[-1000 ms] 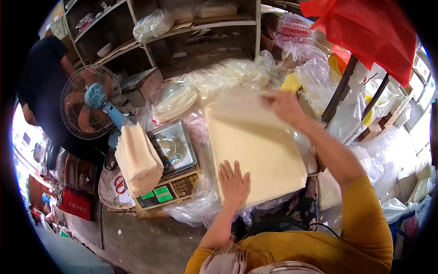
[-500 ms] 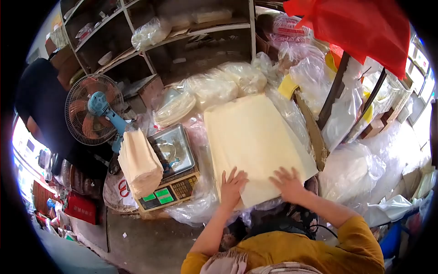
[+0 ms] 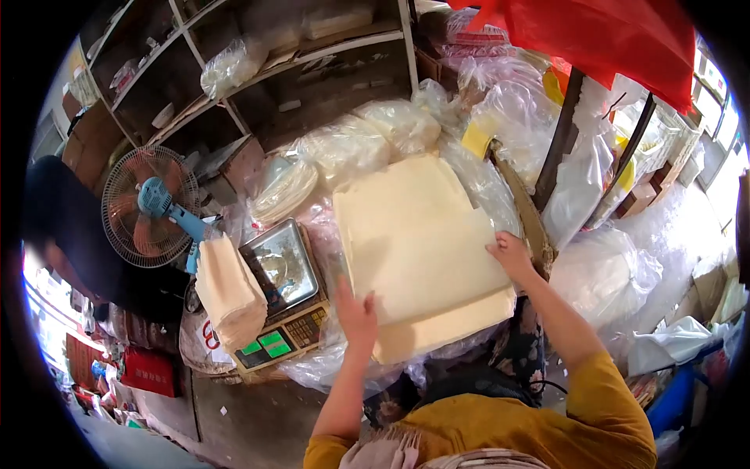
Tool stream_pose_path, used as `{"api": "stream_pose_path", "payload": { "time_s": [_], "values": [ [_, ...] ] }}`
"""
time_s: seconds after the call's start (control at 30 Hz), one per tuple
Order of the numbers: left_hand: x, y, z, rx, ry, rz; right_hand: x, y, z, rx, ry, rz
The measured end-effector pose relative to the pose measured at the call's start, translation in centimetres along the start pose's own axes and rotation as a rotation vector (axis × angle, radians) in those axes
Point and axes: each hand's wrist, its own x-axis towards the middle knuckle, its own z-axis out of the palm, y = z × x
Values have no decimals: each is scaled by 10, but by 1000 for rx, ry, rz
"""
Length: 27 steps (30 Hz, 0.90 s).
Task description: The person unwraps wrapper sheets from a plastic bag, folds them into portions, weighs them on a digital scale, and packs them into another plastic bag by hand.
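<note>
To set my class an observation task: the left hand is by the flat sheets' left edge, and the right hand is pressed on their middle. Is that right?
No: the head view shows the right hand at the right edge of the flat sheets, not their middle. The left hand is as stated.

Cream sheets stacked flat amid clear plastic; top sheet offset; near strip of stack showing

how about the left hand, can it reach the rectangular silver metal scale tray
Probably yes: the left hand looks near the tray, and the folded cream sheets leave its facing side uncovered.
</note>
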Motion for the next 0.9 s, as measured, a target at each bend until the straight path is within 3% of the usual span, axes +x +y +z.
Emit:
{"api": "stream_pose_path", "payload": {
  "time_s": [0.07, 0.13, 0.17, 0.23, 0.37, 0.47, 0.53, 0.57, 0.63, 0.67, 0.73, 0.77, 0.87, 0.9],
  "values": [
    [-2, 5, 8, 145, -363, 97, 28, 16, 22, -214, 125, -60],
    [-10, 17, 16, 355, -752, 210, 37, 15, 29, -400, 82, -23],
    [-15, 15, 20, 348, -724, 211, 41, 14, 32, -494, 59, -5],
    [-28, 3, 34, 331, -669, 208, 18, -24, 34, -670, 107, -202],
    [-34, -8, 35, 323, -606, 314, -33, -29, 58, -995, -82, -559],
    [-16, -16, 20, 319, -697, 352, -37, 4, 72, -1011, -116, -525],
    [0, -38, 12, 302, -874, 258, -48, -38, 77, -864, -201, -436],
    [5, -29, 4, 222, -838, 261, -52, -66, 80, -792, -236, -395],
    [8, 8, -24, 60, -769, 266, -70, -110, 91, -705, -397, -539],
    [9, 23, -33, -15, -533, 274, -76, -120, 93, -658, -477, -602],
    [6, 43, -41, -163, -61, 274, -74, -119, 87, -537, -407, -681],
    [2, 29, -30, -253, 104, 36, -70, -119, 85, -474, -371, -724],
    [-22, -19, -11, -941, 45, -383, -86, -137, 38, -483, -392, -1108],
    [-33, -46, -8, -204, -52, -83, -93, -116, 37, -417, -389, -1012]
  ]
}}
